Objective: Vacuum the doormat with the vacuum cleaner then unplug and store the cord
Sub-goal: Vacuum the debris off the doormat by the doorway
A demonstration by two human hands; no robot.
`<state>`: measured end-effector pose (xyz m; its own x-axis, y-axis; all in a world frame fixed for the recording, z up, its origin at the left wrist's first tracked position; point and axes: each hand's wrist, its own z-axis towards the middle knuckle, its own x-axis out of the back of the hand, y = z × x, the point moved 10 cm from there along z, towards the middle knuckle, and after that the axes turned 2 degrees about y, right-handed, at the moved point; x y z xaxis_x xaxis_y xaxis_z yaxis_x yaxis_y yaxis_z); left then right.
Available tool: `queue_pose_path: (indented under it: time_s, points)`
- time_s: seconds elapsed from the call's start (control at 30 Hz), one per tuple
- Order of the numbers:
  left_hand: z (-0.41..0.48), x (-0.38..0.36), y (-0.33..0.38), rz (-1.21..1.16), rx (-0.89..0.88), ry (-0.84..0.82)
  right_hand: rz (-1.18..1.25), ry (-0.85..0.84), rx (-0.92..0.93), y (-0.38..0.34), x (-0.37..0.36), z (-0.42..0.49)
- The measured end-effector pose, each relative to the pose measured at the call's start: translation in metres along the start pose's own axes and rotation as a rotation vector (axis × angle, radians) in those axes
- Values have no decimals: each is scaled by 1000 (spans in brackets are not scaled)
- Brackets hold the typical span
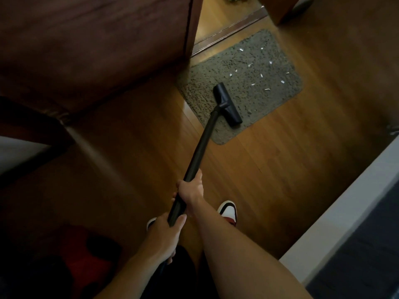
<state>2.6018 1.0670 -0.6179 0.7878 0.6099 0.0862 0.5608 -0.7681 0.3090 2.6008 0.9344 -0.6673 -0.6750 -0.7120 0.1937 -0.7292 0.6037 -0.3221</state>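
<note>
One wooden door [97,50] beside doormat [259,104]

Doormat [269,83] showing grey-green with dark speckles, white scraps [241,49] dotting it, vacuum wand [200,145] and floor head [227,104] appearing black, plank floor [280,169] glowing brown, shoe [227,212] showing white, red, black

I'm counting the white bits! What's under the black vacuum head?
The vacuum head sits on the doormat, so mat is under it. Any bits right beneath are covered. White scraps show on the mat beyond it.
</note>
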Motion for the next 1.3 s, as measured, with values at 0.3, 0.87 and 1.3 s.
queue_pose_path:
  time_s: [0.3, 0.87, 1.3]
  points:
    - [-13, 17, -5, -104, 31, -10, -115, -30, 47, -9, -25, -10]
    - [22, -12, 47, 122, -78, 119, 5, -134, 116, -22, -6, 35]
    - [62, -50, 145, 241, -42, 157, 29, -69, 162, -112, 51, 89]
